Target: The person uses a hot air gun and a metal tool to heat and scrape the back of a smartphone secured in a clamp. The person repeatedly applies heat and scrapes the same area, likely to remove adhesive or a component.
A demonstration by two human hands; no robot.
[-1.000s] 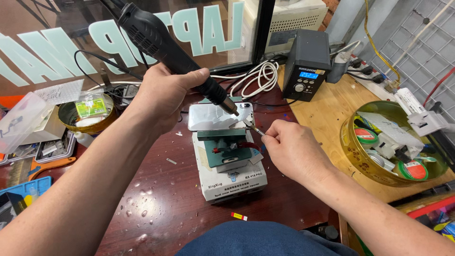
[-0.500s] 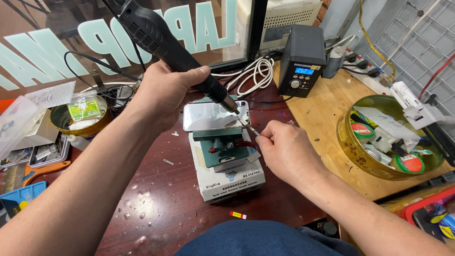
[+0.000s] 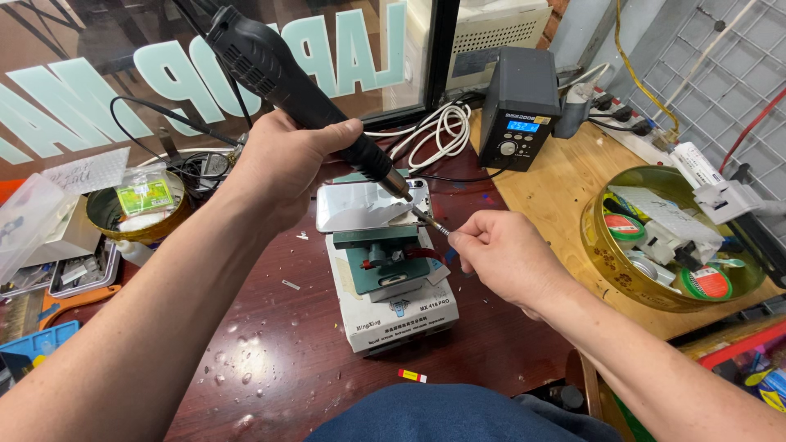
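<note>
Gripping ribbed black hot-air wand [image 3: 286, 82], left hand [image 3: 282, 164]; right hand [image 3: 499, 254] pinching thin metal tweezers [image 3: 431, 223].

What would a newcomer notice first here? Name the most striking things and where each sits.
The left hand grips a big black hot-air gun, its nozzle slanting down onto a phone clamped on a white fixture at the table's centre. The right hand holds a thin metal tool at the phone's edge. Far right sits a gold bowl of tape rolls.
</note>
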